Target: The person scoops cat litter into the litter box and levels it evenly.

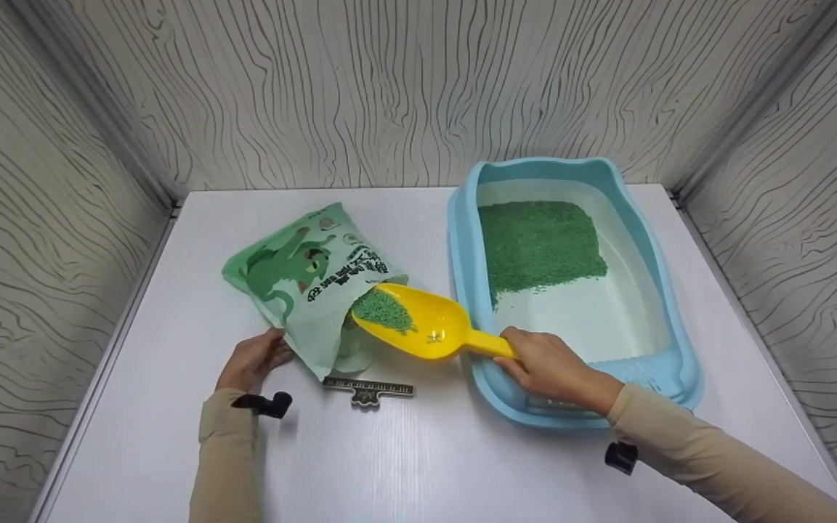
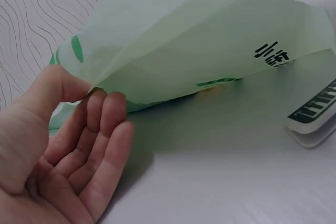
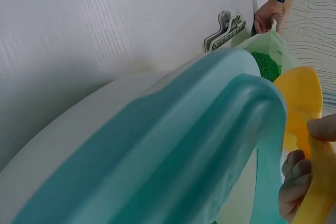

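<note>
Right hand (image 1: 548,363), lower right, grips the scoop (image 1: 447,330): hold it flat. Left hand (image 1: 250,361), lower left, pinches the bag (image 1: 298,272); its inside barely shows.

White table (image 1: 404,465) with a soft light sheen, pale far wall (image 1: 360,87) with dark wavy grain lines, left wall (image 1: 19,254) and right wall (image 1: 811,181) similarly patterned, grey strips (image 1: 91,105) at both far corners.

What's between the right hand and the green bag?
In the head view, the yellow scoop, green pellets in its tip, spans from the right hand to the green bag, crossing over the blue tray's rim.
</note>
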Tool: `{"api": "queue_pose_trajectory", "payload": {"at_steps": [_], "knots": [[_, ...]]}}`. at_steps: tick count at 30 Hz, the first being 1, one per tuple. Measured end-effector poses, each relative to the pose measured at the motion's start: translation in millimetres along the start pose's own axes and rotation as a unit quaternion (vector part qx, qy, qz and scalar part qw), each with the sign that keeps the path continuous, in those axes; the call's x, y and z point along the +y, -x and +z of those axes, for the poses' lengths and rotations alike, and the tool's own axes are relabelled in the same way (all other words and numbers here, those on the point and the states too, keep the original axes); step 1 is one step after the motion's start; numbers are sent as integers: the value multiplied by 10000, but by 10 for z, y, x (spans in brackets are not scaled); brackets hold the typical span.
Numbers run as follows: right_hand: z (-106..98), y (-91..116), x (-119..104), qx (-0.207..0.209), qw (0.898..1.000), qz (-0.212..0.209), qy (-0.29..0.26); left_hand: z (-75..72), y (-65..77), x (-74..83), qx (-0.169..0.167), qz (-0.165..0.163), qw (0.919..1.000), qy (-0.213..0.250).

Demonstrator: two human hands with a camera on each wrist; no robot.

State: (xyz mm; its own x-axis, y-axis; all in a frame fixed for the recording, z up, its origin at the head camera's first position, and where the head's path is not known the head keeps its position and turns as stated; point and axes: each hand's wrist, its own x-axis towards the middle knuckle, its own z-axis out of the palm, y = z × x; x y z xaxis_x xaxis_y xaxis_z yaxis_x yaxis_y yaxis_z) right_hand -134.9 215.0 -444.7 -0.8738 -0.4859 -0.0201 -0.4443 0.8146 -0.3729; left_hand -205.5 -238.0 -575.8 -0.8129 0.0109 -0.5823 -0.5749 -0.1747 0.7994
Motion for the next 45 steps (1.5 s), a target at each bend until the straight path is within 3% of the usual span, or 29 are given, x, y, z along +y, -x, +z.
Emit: {"api": "queue_pose_trajectory", "payload": {"at_steps": [25,35,45], "knots": [[-57,24,329,170,9991,-328,-183,-10,-5,-15,106,-32,9999,74],[-130,-17,352,407,9980,-211,-431,-6,-24,-16,45,8,9999,128],[-225,-27,377,307,9988,36,-380,-1,-29,-26,86,26,10000,42]]}}
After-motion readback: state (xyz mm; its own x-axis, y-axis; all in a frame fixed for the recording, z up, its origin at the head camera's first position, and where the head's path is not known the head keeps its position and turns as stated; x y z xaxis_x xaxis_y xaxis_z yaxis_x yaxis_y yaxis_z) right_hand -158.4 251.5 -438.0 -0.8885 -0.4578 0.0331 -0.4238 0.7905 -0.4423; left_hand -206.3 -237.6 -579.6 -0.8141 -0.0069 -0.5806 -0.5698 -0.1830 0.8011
